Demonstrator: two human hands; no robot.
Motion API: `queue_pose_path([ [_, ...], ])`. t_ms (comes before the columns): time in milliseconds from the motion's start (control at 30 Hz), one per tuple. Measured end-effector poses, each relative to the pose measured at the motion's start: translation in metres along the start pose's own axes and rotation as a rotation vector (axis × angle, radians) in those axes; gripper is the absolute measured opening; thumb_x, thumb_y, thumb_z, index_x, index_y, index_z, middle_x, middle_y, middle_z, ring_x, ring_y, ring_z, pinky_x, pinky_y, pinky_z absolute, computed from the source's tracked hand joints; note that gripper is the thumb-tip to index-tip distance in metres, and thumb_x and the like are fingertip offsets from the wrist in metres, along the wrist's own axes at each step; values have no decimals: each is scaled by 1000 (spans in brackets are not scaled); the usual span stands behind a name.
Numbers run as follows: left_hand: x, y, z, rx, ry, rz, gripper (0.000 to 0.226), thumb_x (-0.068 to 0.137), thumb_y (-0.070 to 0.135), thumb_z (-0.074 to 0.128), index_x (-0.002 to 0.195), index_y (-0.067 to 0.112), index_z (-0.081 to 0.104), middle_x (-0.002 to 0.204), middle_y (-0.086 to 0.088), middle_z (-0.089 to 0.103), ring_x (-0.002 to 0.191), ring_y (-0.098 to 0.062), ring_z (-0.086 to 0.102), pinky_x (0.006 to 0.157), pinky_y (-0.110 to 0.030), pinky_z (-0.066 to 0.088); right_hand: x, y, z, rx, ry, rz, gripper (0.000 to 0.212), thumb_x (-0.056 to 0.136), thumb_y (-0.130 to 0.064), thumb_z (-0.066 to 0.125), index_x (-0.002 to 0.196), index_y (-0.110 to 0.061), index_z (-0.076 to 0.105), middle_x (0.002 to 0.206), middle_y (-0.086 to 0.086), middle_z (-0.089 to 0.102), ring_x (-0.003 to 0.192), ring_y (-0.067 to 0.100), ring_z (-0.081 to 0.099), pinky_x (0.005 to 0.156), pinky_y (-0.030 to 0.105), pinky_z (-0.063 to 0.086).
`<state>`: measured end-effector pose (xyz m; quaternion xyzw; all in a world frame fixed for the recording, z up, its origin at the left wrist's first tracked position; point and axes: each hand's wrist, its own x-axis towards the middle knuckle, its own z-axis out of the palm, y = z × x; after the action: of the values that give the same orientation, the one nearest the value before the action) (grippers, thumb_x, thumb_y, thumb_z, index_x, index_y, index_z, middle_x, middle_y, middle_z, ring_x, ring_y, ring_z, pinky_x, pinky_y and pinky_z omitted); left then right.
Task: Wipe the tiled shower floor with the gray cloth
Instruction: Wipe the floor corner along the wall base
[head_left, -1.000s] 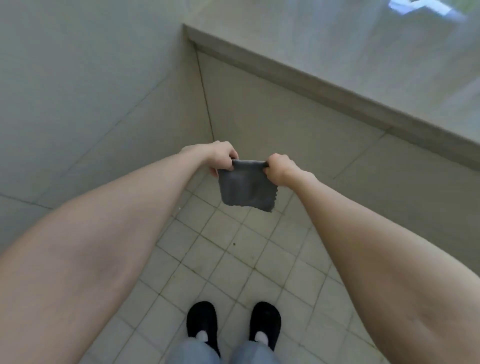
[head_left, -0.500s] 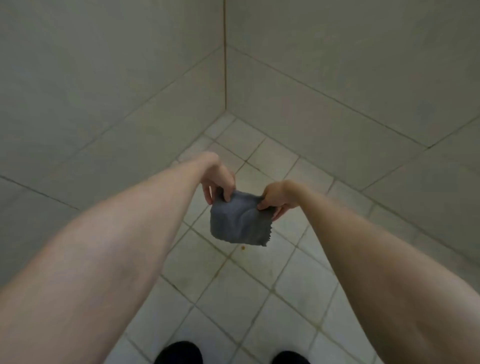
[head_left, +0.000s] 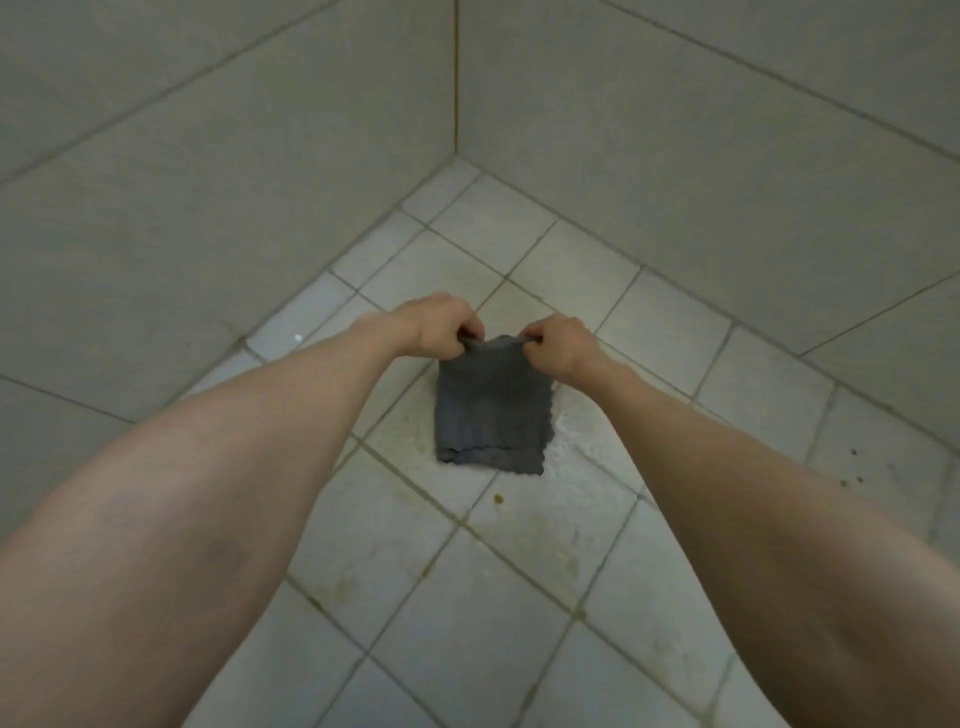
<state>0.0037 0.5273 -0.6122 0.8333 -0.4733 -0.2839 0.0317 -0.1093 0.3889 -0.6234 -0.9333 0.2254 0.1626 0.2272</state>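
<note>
A folded gray cloth (head_left: 488, 408) with a zigzag lower edge hangs from its top edge over the pale tiled shower floor (head_left: 395, 566). My left hand (head_left: 441, 325) pinches its top left corner and my right hand (head_left: 558, 343) pinches its top right corner, the two fists close together. Whether the cloth's lower edge touches the tiles I cannot tell. A whitish wet-looking patch (head_left: 582, 452) lies on the tile just right of the cloth, and a small brown spot (head_left: 498, 499) sits below it.
Two tiled walls meet in a corner (head_left: 456, 104) straight ahead, closing the floor in on the left and right. Several small dark specks (head_left: 852, 470) mark the tile at the right. Yellowish stains run along the grout lines (head_left: 441, 551) near me.
The view has dropped much closer to the floor. Both hands have lowered the cloth toward the tiles near the corner, and it now hangs longer and flatter. My shoes have left the view.
</note>
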Motion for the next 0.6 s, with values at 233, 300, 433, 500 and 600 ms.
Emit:
queue_pose_path([
  [233,-16,19,46,20,-426,-2,57,67,44,79,112,15,59,109,0,56,91,-15,50,79,-25,42,-22,-6,30,-174,-355,-103,43,89,-35,54,124,-10,54,127,12,48,110,30,54,87,35,43],
  [300,-18,24,60,-2,-316,25,71,67,41,80,120,10,46,121,-6,49,101,-19,49,87,-29,43,-28,-8,43,-170,-328,-127,59,81,-35,67,130,-14,41,128,11,35,115,31,47,95,40,45],
  [433,-23,30,84,118,-195,45,94,71,37,77,141,4,24,139,-10,35,128,-27,37,109,-33,32,-37,-11,74,-311,-221,-144,82,74,-37,73,137,-9,30,133,12,33,122,32,36,107,40,34],
  [500,-22,29,90,107,-125,72,78,78,27,72,139,2,29,139,-12,39,128,-26,41,107,-32,34,-37,-9,82,-287,-125,-164,66,83,-29,64,136,-7,32,133,11,35,123,33,37,106,38,34],
  [600,-14,25,87,137,-44,84,45,89,11,55,131,3,41,132,-14,49,117,-29,54,96,-37,44,-31,-3,81,-128,-21,-129,38,95,-14,48,132,-10,40,133,11,38,121,34,39,99,39,36],
])
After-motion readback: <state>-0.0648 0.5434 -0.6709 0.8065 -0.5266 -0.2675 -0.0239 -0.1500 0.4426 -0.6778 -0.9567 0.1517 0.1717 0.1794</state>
